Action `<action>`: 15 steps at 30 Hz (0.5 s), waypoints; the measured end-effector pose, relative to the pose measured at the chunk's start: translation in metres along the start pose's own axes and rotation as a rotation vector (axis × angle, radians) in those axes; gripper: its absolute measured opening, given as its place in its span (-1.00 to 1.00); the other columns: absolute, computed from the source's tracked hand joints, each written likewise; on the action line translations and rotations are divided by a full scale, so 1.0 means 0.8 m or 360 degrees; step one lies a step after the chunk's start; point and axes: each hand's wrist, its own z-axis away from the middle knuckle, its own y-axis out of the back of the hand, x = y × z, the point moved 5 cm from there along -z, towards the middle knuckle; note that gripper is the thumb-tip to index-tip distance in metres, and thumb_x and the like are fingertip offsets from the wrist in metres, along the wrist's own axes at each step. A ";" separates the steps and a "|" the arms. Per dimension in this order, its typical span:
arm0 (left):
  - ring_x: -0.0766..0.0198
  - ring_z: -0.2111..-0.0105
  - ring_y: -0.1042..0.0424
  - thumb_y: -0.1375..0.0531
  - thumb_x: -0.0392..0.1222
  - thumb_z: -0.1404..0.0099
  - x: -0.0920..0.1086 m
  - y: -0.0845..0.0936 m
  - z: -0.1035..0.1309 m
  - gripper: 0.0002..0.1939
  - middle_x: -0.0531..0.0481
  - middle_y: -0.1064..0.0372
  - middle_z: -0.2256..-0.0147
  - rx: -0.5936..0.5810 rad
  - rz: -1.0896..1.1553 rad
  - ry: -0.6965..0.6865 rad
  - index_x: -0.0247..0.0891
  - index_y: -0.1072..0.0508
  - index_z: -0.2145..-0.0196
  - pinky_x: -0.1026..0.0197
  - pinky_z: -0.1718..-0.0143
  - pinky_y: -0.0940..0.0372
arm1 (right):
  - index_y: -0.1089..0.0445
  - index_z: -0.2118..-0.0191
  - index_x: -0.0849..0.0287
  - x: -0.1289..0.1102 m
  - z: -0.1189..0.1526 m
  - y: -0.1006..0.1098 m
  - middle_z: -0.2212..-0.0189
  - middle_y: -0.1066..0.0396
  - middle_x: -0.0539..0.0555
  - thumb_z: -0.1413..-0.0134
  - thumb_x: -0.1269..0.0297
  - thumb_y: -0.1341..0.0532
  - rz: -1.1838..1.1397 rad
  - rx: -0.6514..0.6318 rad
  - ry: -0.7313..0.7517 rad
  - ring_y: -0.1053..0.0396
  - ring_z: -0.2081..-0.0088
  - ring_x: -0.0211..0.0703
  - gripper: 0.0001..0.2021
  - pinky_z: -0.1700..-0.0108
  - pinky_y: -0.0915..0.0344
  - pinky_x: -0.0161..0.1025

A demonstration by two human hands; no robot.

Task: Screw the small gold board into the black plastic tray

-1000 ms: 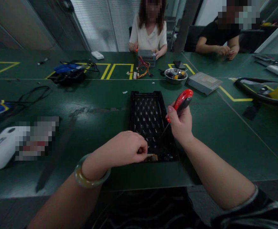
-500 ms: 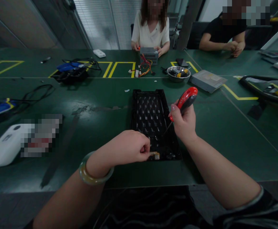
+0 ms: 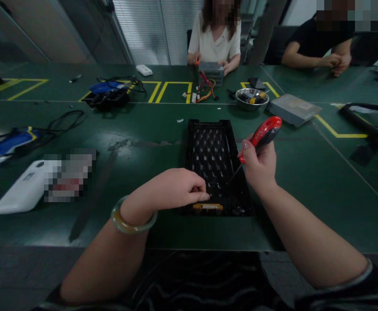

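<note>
A black plastic case point(image 3: 211, 147), shaped like a shallow tray with a patterned floor, lies in front of me. At its near end sits a small yellowish circuit board point(image 3: 207, 207). My left hand point(image 3: 189, 188) is closed over the case's near left part, fingertips pinched just above the board; anything between them is hidden. My right hand point(image 3: 260, 166) grips a red and black screwdriver point(image 3: 266, 131) at the case's right side. The screwdriver's thin shaft slants down and left into the case, where the tip is hard to make out.
A metal bowl of parts point(image 3: 252, 99) and a flat grey metal box point(image 3: 294, 109) stand beyond the case. Across the green table point(image 3: 137, 172), a person handles a power supply unit point(image 3: 211, 72) with loose wires. A white phone-like object point(image 3: 27, 188) lies left.
My left hand has come off the small board, which now shows in full along the case's near end. The view has swung slightly left. My right hand still holds the screwdriver much the same way.
</note>
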 end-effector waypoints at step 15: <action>0.27 0.35 -0.43 -0.20 -0.21 -0.29 0.020 -0.018 -0.003 -0.86 0.08 -0.47 0.41 0.0125 -0.0240 -0.0165 -0.16 -0.56 0.39 0.21 0.25 -0.19 | -0.26 0.23 0.10 -0.001 0.003 0.000 0.49 -0.31 -0.06 -0.21 0.11 -0.21 -0.0050 -0.0063 -0.0195 -0.26 0.48 -0.24 -0.81 0.37 -0.23 -0.19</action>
